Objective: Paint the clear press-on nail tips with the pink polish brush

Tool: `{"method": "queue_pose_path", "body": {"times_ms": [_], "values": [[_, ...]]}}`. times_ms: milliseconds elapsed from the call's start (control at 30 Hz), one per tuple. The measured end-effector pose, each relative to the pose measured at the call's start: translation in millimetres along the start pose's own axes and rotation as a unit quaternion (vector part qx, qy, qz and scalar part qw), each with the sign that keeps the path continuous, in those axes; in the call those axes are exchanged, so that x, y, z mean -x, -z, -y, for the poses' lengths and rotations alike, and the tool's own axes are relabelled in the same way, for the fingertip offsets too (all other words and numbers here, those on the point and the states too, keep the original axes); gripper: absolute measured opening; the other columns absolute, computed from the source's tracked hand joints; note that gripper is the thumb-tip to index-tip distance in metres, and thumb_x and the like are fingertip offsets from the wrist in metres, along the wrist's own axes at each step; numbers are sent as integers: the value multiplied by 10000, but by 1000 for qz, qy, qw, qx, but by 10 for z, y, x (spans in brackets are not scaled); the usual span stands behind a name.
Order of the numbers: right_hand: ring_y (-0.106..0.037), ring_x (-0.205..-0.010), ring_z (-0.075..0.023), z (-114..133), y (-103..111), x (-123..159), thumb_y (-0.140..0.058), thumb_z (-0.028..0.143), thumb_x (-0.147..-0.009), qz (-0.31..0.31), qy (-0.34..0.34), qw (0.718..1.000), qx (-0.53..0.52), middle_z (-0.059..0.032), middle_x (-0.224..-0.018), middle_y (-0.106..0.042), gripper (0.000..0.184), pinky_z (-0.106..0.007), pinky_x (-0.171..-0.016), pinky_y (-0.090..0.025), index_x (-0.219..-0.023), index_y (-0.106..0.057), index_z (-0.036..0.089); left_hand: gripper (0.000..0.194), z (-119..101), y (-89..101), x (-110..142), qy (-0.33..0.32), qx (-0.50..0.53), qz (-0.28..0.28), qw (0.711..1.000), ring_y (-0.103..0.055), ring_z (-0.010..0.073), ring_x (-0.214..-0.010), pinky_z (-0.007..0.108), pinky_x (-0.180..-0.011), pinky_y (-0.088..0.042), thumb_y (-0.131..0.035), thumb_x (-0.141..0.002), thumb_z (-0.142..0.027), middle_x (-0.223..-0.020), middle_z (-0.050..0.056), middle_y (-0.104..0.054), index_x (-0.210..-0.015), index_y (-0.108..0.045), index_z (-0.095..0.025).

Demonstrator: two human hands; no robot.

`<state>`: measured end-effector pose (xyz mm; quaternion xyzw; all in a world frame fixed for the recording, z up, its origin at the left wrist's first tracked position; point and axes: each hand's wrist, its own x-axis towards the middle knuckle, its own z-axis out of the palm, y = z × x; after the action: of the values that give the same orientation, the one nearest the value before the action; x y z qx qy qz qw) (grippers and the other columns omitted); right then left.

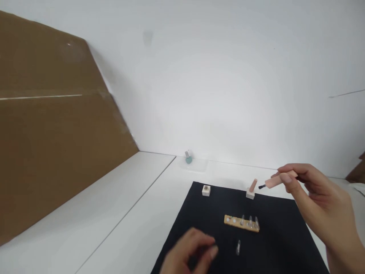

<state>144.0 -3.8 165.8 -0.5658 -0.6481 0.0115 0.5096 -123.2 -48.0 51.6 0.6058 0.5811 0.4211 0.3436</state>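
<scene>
My right hand (pixel 322 201) is closed round the pink handle of a nail polish brush (pixel 281 179), its dark bristles pointing left over the mat's far right part. My left hand (pixel 191 253), blurred, hovers at the near left of the black mat (pixel 196 213). Its thumb and index finger are curled with a small gap between them, and nothing shows there. To its right is a clear false nail (pixel 238 247). Beyond that, a tan strip (pixel 236 225) carries several clear false nails and white dots. An uncapped nail polish bottle (pixel 206 190) stands at the mat's far left.
Near the mat's far edge stands a nail polish bottle (pixel 250 194) with a pink cap. A teal bottle (pixel 188 160) sits by the white wall on a clear tray (pixel 199 166). Brown cardboard (pixel 51 121) rises on the left. A seam crosses the white table (pixel 119 201).
</scene>
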Motion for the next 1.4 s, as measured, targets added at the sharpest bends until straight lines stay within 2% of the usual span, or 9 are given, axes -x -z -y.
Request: {"method": "queue_pose_path", "body": {"times_ms": [67, 133, 233, 367, 567, 767, 867, 1000, 1400], "values": [[-716, -740, -231, -15, -18, 11, -596, 510, -994, -4, -8, 1000, 6, 4, -778, -801, 229, -337, -742, -565, -945, -673, 300, 85, -67, 220, -330, 21, -69, -51, 996, -682, 249, -789, 326, -731, -542, -730, -816, -349, -815, 17, -753, -844, -775, -283], [-723, -747, -224, -23, -41, 17, -598, 495, -996, 7, -1, 1000, -5, -1, -824, -807, 215, -330, -753, -578, -959, -681, 300, 169, -10, 312, -735, 51, -109, -31, 992, -671, 235, -817, 339, -763, -539, -739, -799, -224, -887, 20, -733, -968, -751, -237], [-756, -841, -221, -41, -83, 22, -576, 460, -1016, 57, 16, 997, -46, -20, -919, -818, 203, -304, -750, -600, -1022, -684, 288, 416, 238, 207, -1231, 61, -115, 17, 991, -661, 184, -721, 314, -709, -556, -825, -683, -64, -898, 4, -706, -1072, -725, -171], [-773, -943, -221, -97, -161, 20, -519, 430, -1050, 121, -4, 988, -93, -36, -960, -824, 220, -264, -648, -611, -1128, -657, 277, 162, 511, -32, -1481, 54, -125, 61, 989, -694, 178, -808, 363, -762, -592, -742, -933, -239, -994, 26, -717, -1058, -690, -149], [-765, -898, -224, -95, -273, 49, -534, 435, -1049, 99, -26, 985, -138, -40, -926, -820, 227, -292, -670, -622, -1177, -615, 266, 158, 305, -25, -1368, 6, -89, 46, 995, -696, 212, -743, 314, -707, -541, -742, -750, -102, -744, -33, -702, -822, -648, -207], [-750, -747, -176, 58, -367, 217, -548, 375, -1048, -17, 13, 994, -104, 10, -927, -816, 142, -274, -702, -605, -1025, -662, 295, 183, -316, -97, -1101, -137, -40, 32, 989, -692, 239, -1088, 356, -981, -506, -605, -882, -229, -1109, 19, -760, -1055, -650, -267], [-775, -875, -216, 80, -447, 322, -543, 381, -1047, -38, 58, 995, -71, -4, -980, -821, 155, -336, -835, -604, -1058, -678, 306, 192, -477, -161, -984, -184, -25, 4, 983, -694, 253, -1121, 355, -969, -524, -600, -898, -224, -1138, 33, -762, -1074, -654, -279], [-782, -967, -238, 26, -475, 379, -543, 316, -1044, -48, 109, 992, -42, -4, -1008, -832, 132, -405, -1001, -558, -1137, -636, 309, 226, -546, -179, -884, -176, -19, 3, 984, -716, 240, -1048, 317, -888, -560, -643, -872, -204, -1094, 17, -769, -1080, -661, -289], [-798, -798, -168, 129, -394, 244, -510, 279, -1074, -27, 233, 972, 5, -4, -924, -831, 159, -289, -820, -587, -1083, -665, 244, 202, -653, -106, -766, -235, -50, 12, 971, -693, 202, -913, 313, -808, -555, -574, -894, -132, -963, -5, -707, -1038, -603, -270]]}}
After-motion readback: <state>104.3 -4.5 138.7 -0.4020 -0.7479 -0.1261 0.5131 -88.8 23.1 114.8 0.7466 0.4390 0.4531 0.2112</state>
